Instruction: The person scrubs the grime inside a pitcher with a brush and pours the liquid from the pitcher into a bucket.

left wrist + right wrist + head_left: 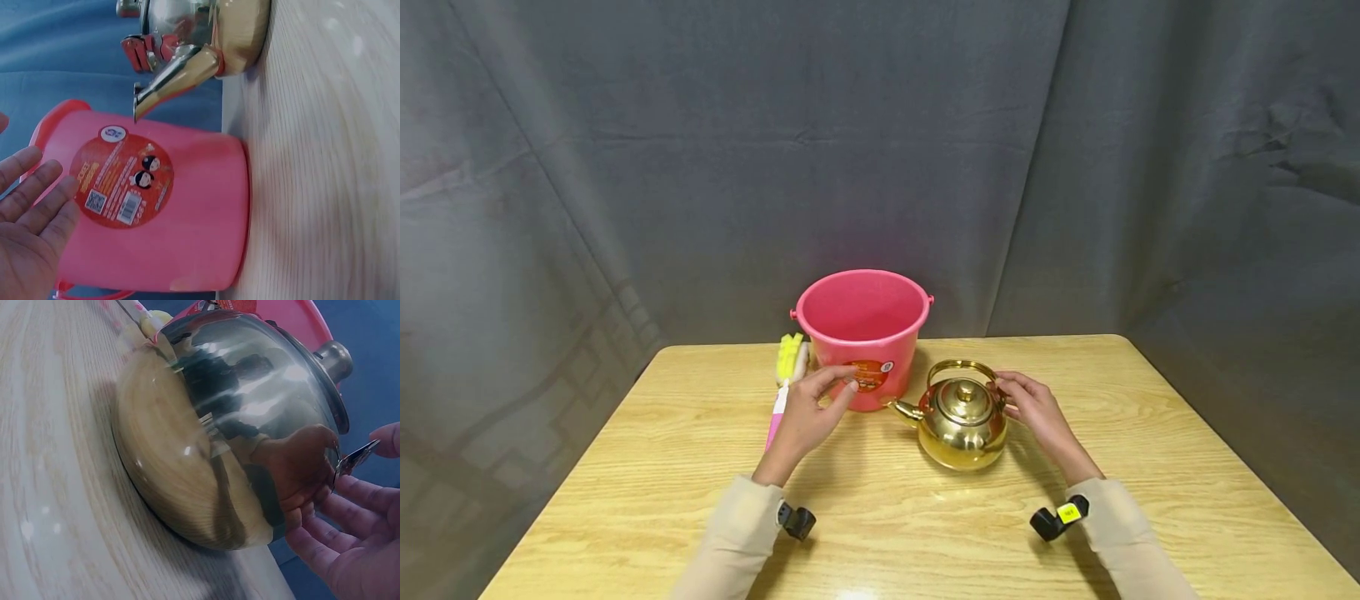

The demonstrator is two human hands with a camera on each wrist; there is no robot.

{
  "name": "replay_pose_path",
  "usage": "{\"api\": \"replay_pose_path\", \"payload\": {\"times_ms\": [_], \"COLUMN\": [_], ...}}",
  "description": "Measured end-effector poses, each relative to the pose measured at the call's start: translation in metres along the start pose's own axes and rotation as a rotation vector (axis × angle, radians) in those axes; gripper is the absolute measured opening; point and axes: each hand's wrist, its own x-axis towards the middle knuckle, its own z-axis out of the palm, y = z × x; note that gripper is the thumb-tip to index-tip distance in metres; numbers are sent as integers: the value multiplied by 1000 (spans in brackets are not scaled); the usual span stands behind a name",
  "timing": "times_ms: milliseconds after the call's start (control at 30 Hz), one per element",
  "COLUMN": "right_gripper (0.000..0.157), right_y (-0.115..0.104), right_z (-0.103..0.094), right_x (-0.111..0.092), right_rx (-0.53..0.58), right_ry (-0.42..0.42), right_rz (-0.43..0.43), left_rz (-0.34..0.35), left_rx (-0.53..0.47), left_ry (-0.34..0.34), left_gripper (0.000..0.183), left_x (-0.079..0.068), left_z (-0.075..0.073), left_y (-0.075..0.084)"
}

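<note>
Head camera: a person works at a wood-grain table with two bare hands, a gold kettle standing upright just right of the frame's centre. Its arched handle stands raised, and its spout points left toward a pink bucket farther back. At right of centre, the right hand reaches the handle's right base. Left of the kettle, the left hand hovers in front of the bucket, its thumb parted from extended fingers. A brush with a yellow head lies beside the bucket's left side, and grey curtains fill the upper frame.

Left wrist camera: the left hand shows its palm at lower left, fingers extended and holding nothing, near the bucket's round red label. The kettle occupies the top centre.

Right wrist camera: the kettle dominates the centre, mirroring the right hand, which enters at lower right. Its fingers extend beneath a metal bracket, thumb apart above; whether they press on it cannot be told. The bucket shows at upper right.
</note>
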Motion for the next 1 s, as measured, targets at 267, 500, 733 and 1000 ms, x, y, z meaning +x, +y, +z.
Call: {"api": "replay_pose_path", "payload": {"times_ms": [267, 500, 733, 1000], "right_gripper": [47, 47, 44, 44], "right_y": [3, 1, -1, -1], "right_z": [1, 2, 3, 2], "right_x": [-1, 0, 0, 2], "right_rx": [-15, 12, 48, 72], "right_ry": [26, 14, -17, -26], "right_rz": [32, 69, 75, 62], "left_rz": [-19, 16, -30, -52], "left_rx": [21, -71, -84, -86], "left_ry": [-56, -60, -95, -99], "left_gripper": [20, 18, 19, 21], "left_x": [2, 10, 15, 19], "left_z": [10, 16, 20, 34], "left_y": [5, 25, 34, 20]}}
